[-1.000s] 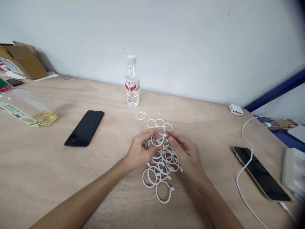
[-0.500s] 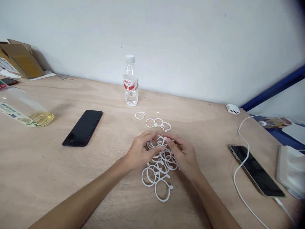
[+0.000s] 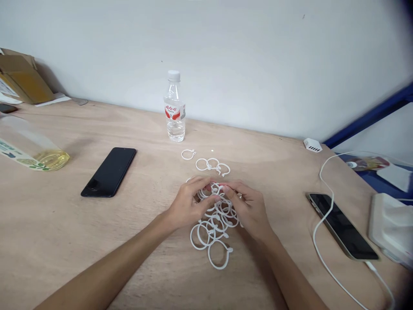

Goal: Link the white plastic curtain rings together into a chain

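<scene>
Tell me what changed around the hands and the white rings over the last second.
The left hand and right hand have drawn closer, their fingertips almost meeting over the tangled white plastic rings; which ring they hold, if any, cannot be seen. The whole view has drifted slightly with the head. The lone ring and water bottle stayed where they were.

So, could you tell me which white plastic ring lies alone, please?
The ring nearest the water bottle; it touches no other ring.
</scene>
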